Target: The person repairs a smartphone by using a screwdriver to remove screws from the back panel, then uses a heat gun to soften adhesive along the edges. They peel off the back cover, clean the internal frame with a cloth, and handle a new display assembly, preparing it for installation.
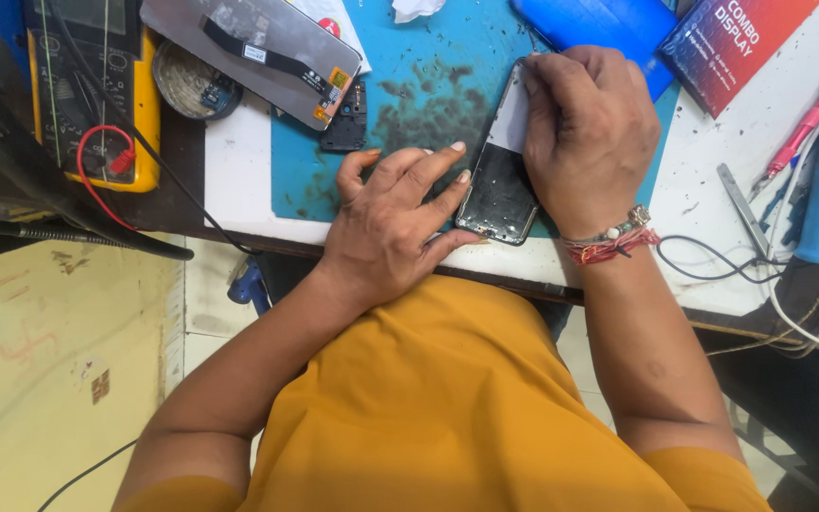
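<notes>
Hard to see: top of the phone (500,190), covered by the right hand (585,133); fingertips there hidden, grip on its top edge unclear. Blue mat (409,85) under the phone, near the desk edge. Left hand (391,223) at 9 o'clock, fingers spread flat, pressing the phone's side. Yellow meter (97,95) cut off at 10 o'clock. Pink tool (808,123) at 3 o'clock.

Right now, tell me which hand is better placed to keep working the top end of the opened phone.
The right hand, probably. It already lies over the upper end of the opened phone, fingers curled at its top edge. The left hand sits lower, fingertips pressing the phone's left side, steadying it on the blue mat.
</notes>
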